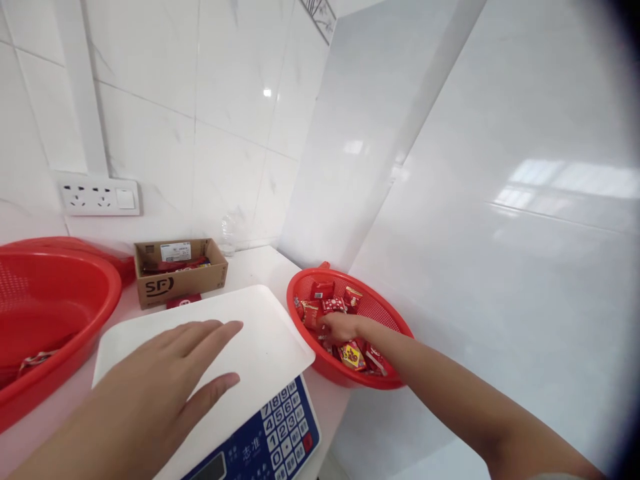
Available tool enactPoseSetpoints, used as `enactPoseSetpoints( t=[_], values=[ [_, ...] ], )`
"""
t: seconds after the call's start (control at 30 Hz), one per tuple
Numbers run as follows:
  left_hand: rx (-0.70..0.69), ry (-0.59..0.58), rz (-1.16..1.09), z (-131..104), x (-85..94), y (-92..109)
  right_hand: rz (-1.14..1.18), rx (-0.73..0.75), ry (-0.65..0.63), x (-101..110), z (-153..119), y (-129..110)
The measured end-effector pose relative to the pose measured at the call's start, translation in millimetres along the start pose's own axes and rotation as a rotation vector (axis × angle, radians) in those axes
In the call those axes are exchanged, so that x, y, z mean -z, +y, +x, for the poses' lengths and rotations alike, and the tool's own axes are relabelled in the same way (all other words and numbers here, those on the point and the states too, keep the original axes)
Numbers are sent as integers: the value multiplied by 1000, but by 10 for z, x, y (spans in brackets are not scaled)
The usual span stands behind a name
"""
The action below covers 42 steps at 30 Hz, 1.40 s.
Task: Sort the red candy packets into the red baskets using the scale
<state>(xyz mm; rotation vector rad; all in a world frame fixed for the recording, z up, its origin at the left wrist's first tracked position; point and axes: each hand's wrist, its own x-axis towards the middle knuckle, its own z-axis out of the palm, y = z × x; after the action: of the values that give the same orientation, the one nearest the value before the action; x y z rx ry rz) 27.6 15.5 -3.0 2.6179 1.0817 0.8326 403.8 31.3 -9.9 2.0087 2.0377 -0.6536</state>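
Observation:
My left hand (185, 373) is over the white tray of a scale (265, 333), fingers stretched out, holding nothing. Below the tray shows the scale's blue keypad (285, 427). My right hand (340, 329) reaches into a red perforated basket (373, 310) at the right, its fingers bent down among small red packets (311, 313). Its fingertips are partly hidden, and what they grip cannot be made out. A yellow and red packet (352, 356) lies just below that hand.
A cardboard box (183, 287) with red items stands behind the scale. Another red basket (103, 293) is at the left, with a few packets low inside. A clear plastic object (227, 233) stands by the tiled wall, below and right of a socket panel (97, 197).

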Motion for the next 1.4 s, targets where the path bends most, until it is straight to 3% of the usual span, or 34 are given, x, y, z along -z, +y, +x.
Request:
enactPoseSetpoints(
  t=[0.1, 0.17, 0.3, 0.43, 0.53, 0.67, 0.8, 0.93, 1.13, 1.27, 1.4],
  values=[
    [-22, -157, 58, 26, -81, -46, 3, -13, 97, 236, -85, -38],
    [-11, -196, 76, 10, -117, -78, 43, -3, 217, 404, -141, -106],
    [-37, -204, 119, 7, -111, -86, 194, 104, 377, 670, -267, -413],
    [-70, -149, 158, 62, -62, -37, 303, 208, 378, 790, -319, -722],
    [-71, -116, 150, 108, -37, -1, 290, 180, 370, 737, -214, -712],
    [-57, -208, 108, 118, -68, -20, 139, -12, 341, 419, 23, -370],
    [-27, -317, 47, 81, -149, -126, 1, -196, 141, 51, 123, 19],
    [24, -318, 4, 75, -179, -199, -60, -237, 26, -104, 89, 188],
    [25, -304, 4, 93, -160, -180, -36, -214, 32, 17, -4, 177],
    [30, -307, 50, 92, -166, -181, 78, -150, 252, 268, -114, 89],
    [2, -267, 97, 126, -170, -162, 268, 40, 411, 564, -253, -162]
  ],
)
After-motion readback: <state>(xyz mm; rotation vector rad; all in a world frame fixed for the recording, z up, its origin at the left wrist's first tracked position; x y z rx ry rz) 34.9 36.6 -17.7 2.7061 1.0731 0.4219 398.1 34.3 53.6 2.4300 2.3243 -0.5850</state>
